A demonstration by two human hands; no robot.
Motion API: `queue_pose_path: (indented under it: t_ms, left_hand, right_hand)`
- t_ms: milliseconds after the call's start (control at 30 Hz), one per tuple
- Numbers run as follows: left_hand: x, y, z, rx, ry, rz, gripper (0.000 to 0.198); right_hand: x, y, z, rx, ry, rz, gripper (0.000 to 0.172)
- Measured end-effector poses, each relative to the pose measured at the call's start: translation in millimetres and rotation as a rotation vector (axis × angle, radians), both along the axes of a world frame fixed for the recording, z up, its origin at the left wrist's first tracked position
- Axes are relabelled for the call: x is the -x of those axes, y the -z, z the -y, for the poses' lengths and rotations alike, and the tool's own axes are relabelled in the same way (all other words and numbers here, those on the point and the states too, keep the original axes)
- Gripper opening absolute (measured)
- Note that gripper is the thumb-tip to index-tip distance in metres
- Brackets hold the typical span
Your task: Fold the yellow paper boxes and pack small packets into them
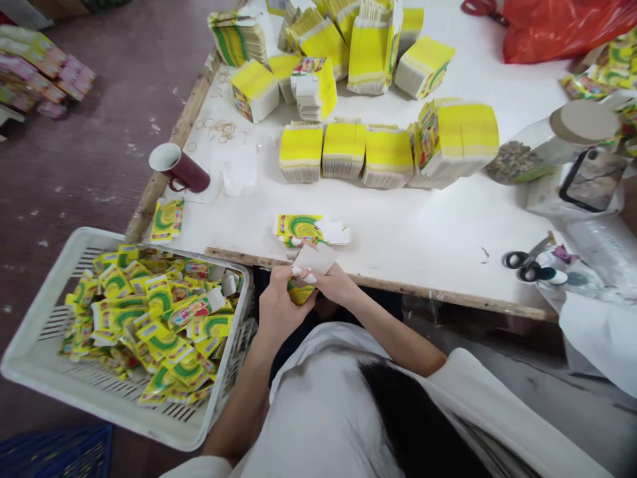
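At the table's front edge, my left hand [286, 302] and my right hand [334, 282] come together around a small yellow-and-green carton [300, 293] with a white flap standing up. Fingers of both hands close on it, and white coverings show on some fingertips. Just beyond my hands, a few flat printed cartons [300, 226] lie on the table with their white flaps to the right. To the left of my left hand, a white plastic basket [34, 355] holds many yellow cartons [159, 295], jumbled together.
Stacks of flat yellow cartons [343, 146] stand across the table [388, 232]. A maroon mug [189, 169] lies tilted at the left edge near rubber bands [219, 129]. At right are scissors [530, 259], a jar [552, 139], a phone [594, 179] and a red bag [557, 30].
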State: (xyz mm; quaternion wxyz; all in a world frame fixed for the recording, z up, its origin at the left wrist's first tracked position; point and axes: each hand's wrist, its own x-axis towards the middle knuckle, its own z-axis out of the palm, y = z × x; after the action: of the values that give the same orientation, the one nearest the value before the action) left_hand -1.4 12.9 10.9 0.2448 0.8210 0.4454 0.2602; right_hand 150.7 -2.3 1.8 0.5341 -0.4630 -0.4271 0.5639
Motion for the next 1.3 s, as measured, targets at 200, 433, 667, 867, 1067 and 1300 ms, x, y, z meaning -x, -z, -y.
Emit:
queue_pose_path:
  t_ms: [200, 433, 667, 867, 1067, 1300]
  left_hand:
    - [-3, 13.0, -8, -0.009, -0.014, 0.035, 0.074]
    - [11, 2.1, -17, -0.047, -0.080, -0.179, 0.050]
    - [19, -9.7, -27, -0.043, -0.005, -0.255, 0.050]
    - [10, -13.2, -24, -0.058, -0.064, -0.212, 0.053]
    - [20, -5.1, -20, 0.236, -0.231, 0.416, 0.059]
    - [46, 3.9, -33, 0.492, -0.664, 1.219, 0.064]
  right_hand:
    - [-4, 4.3, 7, -0.306, -0.069, 0.399, 0.047]
    - [-16, 16.9, -1, -0.311, -0.126, 0.626, 0.066]
    - [-40, 3.8, -8, -0.368, -0.341, 0.660, 0.027]
    - [-34, -2.9, -6, -0.370, -0.229, 0.565, 0.035]
    - [-22, 14.8, -7, -0.268, -0.052, 0.368, 0.074]
    - [-39, 27.9, -38, 0.096, 0.286, 1.071, 0.026]
